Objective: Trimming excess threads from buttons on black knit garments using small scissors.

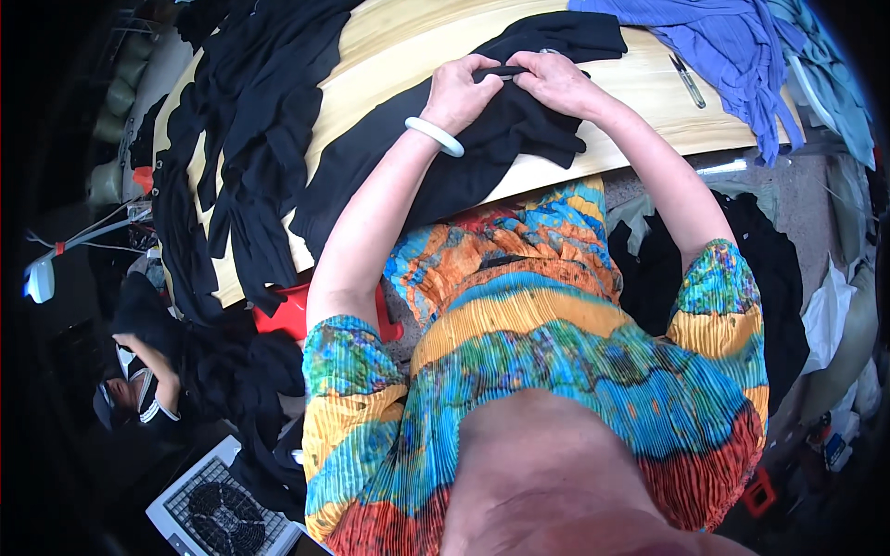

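On the wooden table [593,88], both hands [508,85] pinch a black garment [519,130] lying beneath them.

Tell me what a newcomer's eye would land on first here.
First, the two hands, left hand and right hand, meeting at top centre and pinching a fold of a black garment on the pale wooden table. Next, the bright pleated dress filling the lower middle, and the white bangle on the left wrist. A heap of black cloth drapes the table's left end, blue cloth its right.
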Demonstrator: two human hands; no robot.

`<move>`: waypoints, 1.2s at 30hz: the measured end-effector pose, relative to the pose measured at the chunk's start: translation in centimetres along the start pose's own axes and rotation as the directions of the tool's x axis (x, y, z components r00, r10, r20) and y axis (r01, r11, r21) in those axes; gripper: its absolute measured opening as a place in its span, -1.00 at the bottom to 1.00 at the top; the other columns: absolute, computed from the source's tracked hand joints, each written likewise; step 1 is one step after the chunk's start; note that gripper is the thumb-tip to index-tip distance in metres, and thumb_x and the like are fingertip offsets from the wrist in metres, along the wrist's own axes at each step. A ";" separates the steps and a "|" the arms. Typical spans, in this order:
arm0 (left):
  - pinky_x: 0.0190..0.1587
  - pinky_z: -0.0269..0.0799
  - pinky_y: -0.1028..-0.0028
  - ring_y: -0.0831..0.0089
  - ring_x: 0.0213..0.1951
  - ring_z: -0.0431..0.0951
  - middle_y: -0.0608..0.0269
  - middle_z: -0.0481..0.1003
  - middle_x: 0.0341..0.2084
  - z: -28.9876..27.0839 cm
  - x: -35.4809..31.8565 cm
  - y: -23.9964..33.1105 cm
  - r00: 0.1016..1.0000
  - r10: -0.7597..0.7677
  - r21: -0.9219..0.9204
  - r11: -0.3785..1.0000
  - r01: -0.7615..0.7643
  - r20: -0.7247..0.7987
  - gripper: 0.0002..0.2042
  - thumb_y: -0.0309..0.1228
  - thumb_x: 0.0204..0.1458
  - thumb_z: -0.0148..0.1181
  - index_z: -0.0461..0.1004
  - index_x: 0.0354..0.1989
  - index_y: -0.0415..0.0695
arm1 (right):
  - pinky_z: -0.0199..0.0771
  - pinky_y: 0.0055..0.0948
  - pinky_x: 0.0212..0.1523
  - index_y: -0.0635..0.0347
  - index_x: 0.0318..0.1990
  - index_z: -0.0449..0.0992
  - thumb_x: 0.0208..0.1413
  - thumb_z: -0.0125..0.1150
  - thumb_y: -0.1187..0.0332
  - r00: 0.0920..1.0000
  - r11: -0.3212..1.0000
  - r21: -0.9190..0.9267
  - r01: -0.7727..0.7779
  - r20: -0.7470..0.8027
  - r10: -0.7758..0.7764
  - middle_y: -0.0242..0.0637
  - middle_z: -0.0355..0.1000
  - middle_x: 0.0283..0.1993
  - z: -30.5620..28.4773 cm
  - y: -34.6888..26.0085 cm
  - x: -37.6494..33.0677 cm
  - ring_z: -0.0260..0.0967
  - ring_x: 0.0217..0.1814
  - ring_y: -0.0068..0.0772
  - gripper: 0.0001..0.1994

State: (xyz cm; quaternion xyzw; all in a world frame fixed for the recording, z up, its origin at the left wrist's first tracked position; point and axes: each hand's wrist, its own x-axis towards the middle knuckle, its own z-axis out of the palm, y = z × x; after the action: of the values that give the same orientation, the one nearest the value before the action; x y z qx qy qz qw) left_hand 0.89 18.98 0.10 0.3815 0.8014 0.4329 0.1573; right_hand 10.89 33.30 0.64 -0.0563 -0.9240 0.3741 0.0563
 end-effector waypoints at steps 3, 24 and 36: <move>-0.33 0.39 0.49 0.40 -0.52 0.49 0.08 0.48 -0.61 -0.1 0.1 0.0 0.999 0.025 0.028 0.999 -0.026 0.023 -0.73 -0.36 -0.23 0.09 0.50 -0.32 -0.20 | 0.26 -0.33 -0.17 0.23 -0.20 0.38 -0.05 -0.06 0.35 1.000 1.000 -0.014 0.007 0.010 -0.007 -0.09 0.35 -0.42 -0.1 0.5 0.2 0.29 -0.26 -0.15 -0.75; -0.29 0.31 0.65 0.62 -0.42 0.38 0.33 0.39 -0.51 -3.4 3.1 0.2 0.875 -0.007 -0.163 0.982 0.098 0.484 -0.68 -0.49 -0.13 0.16 0.31 -0.16 -0.30 | 0.23 -0.60 -0.41 0.26 -0.23 0.39 -0.04 0.14 0.29 0.997 0.996 0.080 -0.040 0.074 0.035 -0.40 0.28 -0.55 -3.3 3.0 -3.6 0.20 -0.48 -0.64 -0.74; -0.25 0.38 0.36 0.23 -0.37 0.49 0.09 0.49 -0.51 4.5 7.2 3.8 0.916 0.003 0.605 0.750 -0.267 0.401 -0.62 -0.05 -0.26 0.24 0.50 -0.51 -0.16 | 0.30 -0.24 -0.14 0.30 -0.34 0.32 -0.10 -0.09 0.47 0.961 0.998 -0.068 0.013 -0.275 -0.031 -0.03 0.33 -0.33 0.2 4.7 -4.3 0.30 -0.22 -0.03 -0.85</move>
State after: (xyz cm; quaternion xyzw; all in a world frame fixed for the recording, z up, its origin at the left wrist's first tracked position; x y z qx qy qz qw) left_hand 0.51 28.21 1.18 0.5457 0.8252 0.0583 0.1334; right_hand 15.36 35.85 -3.07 -0.0994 -0.9194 0.3316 0.1870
